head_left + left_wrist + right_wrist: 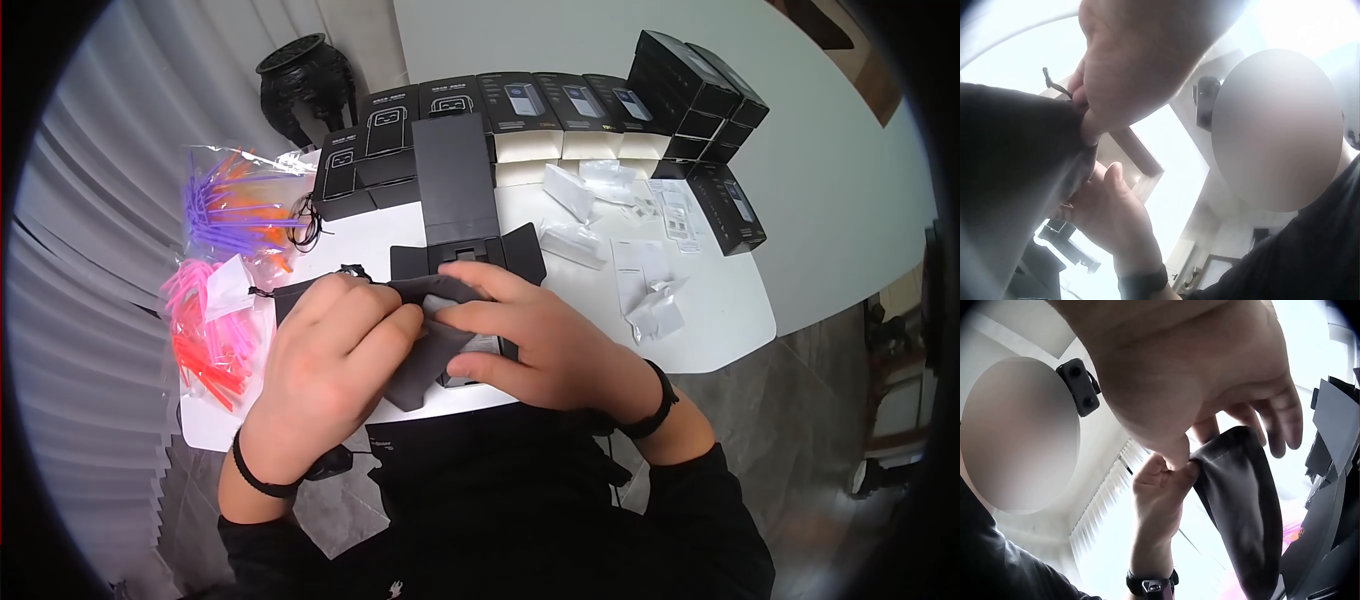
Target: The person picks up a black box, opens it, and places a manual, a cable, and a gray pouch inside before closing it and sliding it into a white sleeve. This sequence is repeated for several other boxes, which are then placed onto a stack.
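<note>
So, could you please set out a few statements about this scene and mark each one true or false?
1. The left hand grips the grey pouch. True.
2. The right hand is over by the stacked boxes. False: the right hand is at the pouch.
3. The box just beyond the hands is open. True.
4. The purple sticks lie on the right of the table. False: the purple sticks lie on its left.
5. The stool is white. False: the stool is black.
</note>
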Available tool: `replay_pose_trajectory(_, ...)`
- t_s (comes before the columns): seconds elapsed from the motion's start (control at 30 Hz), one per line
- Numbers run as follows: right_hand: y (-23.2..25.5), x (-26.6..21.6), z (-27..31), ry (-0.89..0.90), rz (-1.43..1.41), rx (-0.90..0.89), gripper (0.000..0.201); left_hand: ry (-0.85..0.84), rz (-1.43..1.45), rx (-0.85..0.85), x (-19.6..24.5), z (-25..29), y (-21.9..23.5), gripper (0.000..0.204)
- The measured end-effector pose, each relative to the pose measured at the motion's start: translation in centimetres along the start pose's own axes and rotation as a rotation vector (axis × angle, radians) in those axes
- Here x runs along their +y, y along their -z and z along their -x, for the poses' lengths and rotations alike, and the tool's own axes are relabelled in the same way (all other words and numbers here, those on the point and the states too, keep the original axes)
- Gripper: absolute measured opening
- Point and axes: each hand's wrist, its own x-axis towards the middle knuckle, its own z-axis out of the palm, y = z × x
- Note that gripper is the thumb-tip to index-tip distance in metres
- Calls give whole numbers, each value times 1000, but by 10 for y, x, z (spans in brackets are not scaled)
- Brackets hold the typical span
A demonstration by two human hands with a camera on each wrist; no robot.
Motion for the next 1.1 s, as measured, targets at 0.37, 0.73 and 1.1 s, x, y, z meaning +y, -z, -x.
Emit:
replay_pose_trajectory(0.37, 3, -17, -11, 56, -433, 163, 31, 17, -82, 177, 12, 3, 21, 26)
replay_pose_trajectory(0.73, -9, -27, -2, -658, -986, -24, 39, 182, 43, 605, -5, -35, 34, 40)
replay_pose_trajectory(1.1, -28, 3, 15, -1002, -1267, 253, 34, 1223, 1767, 129, 20, 55, -59, 27)
